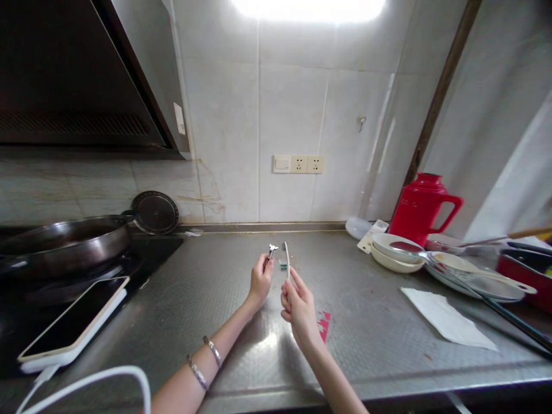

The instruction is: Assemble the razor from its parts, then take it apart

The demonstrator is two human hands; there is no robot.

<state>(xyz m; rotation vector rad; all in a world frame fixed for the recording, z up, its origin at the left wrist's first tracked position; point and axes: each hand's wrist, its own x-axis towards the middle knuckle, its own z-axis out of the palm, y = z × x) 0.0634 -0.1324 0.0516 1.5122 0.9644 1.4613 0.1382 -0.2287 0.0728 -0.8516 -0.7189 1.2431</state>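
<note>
My left hand, with two silver bangles on its forearm, is closed around a small shiny silver piece with a dark lower part. Its exact kind is too small to make out. Just to the right, my right hand pinches the pale handle of a toothbrush. The brush stands upright, its dark bristles at the top facing left toward the silver piece, with a gap between them. Behind the brush, a small clear and teal item shows on the steel counter.
A red patterned scrap lies beside my right wrist. At left are a pan on the stove and a phone with a white cable. Bowls, a red thermos and a paper napkin occupy the right.
</note>
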